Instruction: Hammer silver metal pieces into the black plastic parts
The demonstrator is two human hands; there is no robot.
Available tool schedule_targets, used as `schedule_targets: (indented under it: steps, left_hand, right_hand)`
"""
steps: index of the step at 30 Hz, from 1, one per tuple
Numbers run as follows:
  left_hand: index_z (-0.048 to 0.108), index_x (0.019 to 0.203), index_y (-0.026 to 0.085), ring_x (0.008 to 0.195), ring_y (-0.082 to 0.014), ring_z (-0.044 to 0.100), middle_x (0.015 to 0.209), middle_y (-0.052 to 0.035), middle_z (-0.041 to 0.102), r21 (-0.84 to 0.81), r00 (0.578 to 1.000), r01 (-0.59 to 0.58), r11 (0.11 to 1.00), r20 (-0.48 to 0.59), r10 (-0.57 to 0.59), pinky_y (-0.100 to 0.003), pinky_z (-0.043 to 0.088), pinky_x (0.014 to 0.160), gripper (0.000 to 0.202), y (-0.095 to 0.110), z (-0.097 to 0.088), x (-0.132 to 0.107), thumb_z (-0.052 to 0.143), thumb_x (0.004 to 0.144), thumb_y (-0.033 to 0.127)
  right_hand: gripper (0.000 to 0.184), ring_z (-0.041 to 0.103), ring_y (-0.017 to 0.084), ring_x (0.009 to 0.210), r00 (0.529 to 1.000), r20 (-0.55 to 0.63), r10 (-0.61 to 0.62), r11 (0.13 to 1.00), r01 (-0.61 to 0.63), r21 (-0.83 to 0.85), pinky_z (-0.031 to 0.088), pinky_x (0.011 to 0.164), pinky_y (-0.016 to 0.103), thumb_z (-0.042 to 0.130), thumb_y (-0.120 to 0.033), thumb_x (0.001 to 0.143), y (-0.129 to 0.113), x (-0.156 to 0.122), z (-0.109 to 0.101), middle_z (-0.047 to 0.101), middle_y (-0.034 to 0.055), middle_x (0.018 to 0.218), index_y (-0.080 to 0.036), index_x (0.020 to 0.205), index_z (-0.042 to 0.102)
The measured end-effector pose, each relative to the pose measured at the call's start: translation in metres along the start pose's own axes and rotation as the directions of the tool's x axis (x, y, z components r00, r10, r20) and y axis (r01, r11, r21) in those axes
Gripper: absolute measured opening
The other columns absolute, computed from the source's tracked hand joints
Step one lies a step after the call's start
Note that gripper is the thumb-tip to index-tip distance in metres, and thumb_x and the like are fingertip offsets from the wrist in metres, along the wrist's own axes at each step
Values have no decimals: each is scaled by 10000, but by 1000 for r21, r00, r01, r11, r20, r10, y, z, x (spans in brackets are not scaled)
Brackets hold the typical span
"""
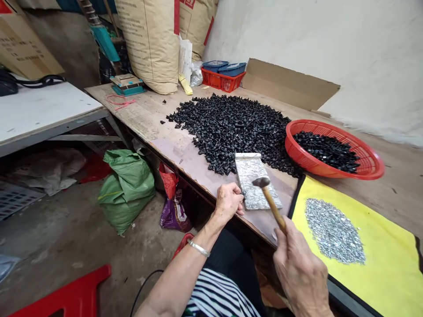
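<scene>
Near the front edge of a wooden surface, a left hand pinches a small black piece beside the left edge of a speckled slab, its long axis running away from the person. The right hand, farther off, grips a hammer, its head right of the piece.

Hammer: wooden handle, dull metal head. Slab: rough, mottled. Black pieces: glossy plastic.
</scene>
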State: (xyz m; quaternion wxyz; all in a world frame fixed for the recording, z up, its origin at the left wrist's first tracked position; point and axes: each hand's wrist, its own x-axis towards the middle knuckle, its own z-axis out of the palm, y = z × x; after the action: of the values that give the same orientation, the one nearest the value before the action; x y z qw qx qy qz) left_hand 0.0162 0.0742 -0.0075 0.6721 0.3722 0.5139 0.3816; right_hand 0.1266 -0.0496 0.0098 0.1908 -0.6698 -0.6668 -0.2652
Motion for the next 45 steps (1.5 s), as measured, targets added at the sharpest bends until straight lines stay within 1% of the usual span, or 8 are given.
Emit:
schedule_targets:
  steps: [9,14,17,20,23,25,33,45]
  left_hand:
    - [441,569,158,243,-93,424,307,79,425,0,1000,2,1000,-11,-2,-204,424,296,137,0,0,1,487,591,31]
    - [468,608,154,250,-103,445,350,66,475,-56,994,-69,996,82,73,-198,398,281,82,2,-12,-6,527,614,98]
    - [492,632,148,268,-89,454,393,65,499,-64,973,-122,991,190,132,-180,391,285,81,10,-21,-19,563,603,123]
    - [505,629,144,290,-81,471,425,60,513,-24,944,-135,991,300,136,-167,394,299,87,22,-25,-35,580,590,123]
    - [518,615,142,303,-78,484,419,59,498,25,921,-134,991,372,116,-147,369,306,77,32,-25,-48,592,599,131]
    - [527,607,140,313,-73,488,424,57,497,49,906,-126,991,413,95,-143,362,313,71,37,-24,-52,598,608,135]
    - [540,638,141,328,-64,469,489,44,531,78,860,-76,994,509,26,-163,387,316,86,34,-20,-47,622,624,163]
    - [525,676,144,325,-65,454,511,36,538,119,836,-61,991,549,-14,-176,413,316,96,32,-25,-41,599,629,183]
  right_hand:
    - [328,591,150,525,897,338,285,904,-368,216,386,457,245,428,-299,855,6,-2,9,674,89,794,-130,1076,601]
    - [431,464,111,418,546,749,377,134,-832,539,382,413,244,541,-390,759,15,13,12,571,-16,605,-168,1124,485]
    - [431,470,112,446,466,829,308,-118,-846,519,378,411,244,573,-350,699,16,22,22,554,-19,643,-163,1070,458]
    - [333,485,139,472,490,779,391,238,-872,428,403,471,278,509,-309,724,19,30,29,526,-8,587,-153,1019,519]
    - [216,550,203,678,722,566,398,731,-622,281,434,653,348,478,-292,748,22,37,22,577,67,673,-164,848,621]
    - [225,550,223,792,810,465,357,800,-522,296,422,732,361,472,-320,769,22,39,12,606,95,766,-174,756,643]
    - [332,472,96,509,490,870,61,-378,-795,475,358,403,202,607,-438,743,0,43,-15,581,49,668,-116,817,641]
    - [333,544,117,498,366,930,30,-560,-764,319,409,343,191,731,-363,629,3,45,-12,656,110,703,-74,782,664]
